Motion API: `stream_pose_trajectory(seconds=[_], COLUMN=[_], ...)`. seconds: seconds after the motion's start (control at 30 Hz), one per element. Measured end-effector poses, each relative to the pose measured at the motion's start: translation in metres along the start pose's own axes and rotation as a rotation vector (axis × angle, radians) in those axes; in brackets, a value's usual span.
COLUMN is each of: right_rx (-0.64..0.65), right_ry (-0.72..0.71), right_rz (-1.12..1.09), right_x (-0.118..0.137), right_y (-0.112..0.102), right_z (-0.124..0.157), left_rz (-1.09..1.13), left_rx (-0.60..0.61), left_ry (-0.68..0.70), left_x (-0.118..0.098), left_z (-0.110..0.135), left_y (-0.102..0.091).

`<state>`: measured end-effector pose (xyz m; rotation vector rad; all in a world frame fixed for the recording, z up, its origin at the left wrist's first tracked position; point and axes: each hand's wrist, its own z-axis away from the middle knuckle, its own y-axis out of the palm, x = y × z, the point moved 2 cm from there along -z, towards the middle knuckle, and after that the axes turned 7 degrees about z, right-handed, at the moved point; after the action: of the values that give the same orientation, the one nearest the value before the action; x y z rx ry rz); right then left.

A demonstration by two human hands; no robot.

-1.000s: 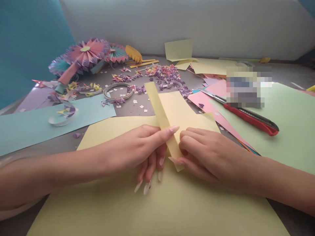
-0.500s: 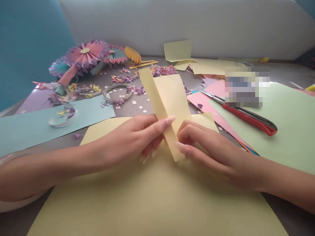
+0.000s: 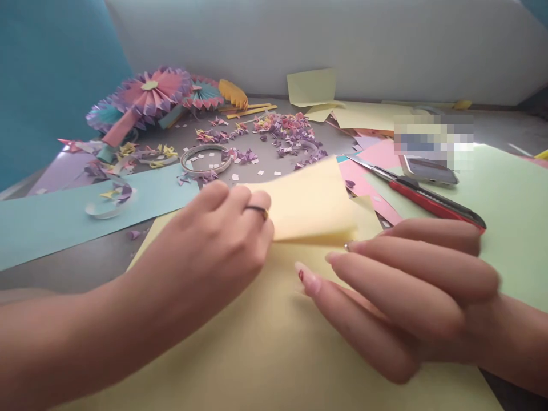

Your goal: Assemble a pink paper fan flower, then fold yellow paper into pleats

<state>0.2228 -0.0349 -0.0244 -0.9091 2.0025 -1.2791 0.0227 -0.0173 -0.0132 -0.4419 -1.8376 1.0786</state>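
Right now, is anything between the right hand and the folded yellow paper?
Nothing visible: the right hand lies beside the lower edge of the folded yellow paper, with only the large yellow sheet beneath it.

Left hand (image 3: 214, 240): thin gold-and-dark ring (image 3: 257, 212) on finger. Right hand (image 3: 398, 291): long pale almond nails (image 3: 308, 278), one dark-marked.

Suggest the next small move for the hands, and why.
Probably bring the right hand onto the folded yellow paper flap and press it flat: the left hand rests on its left end, and the flap's near edge looks lifted, just beyond the right fingers.
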Motion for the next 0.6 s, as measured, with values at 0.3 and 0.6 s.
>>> stream_pose_trajectory(seconds=[0.3,0.6], right_rx=[-0.118,-0.120], right_ry=[-0.263,-0.218], right_rz=[0.336,0.319], right_x=[0.001,-0.003], right_y=[0.008,0.008], right_z=[-0.006,-0.004], left_rz=[0.375,0.486], left_rx=[-0.154,-0.151], left_ry=[0.226,0.214], left_x=[-0.013,-0.012], left_z=[-0.003,0.000], left_y=[0.001,0.002])
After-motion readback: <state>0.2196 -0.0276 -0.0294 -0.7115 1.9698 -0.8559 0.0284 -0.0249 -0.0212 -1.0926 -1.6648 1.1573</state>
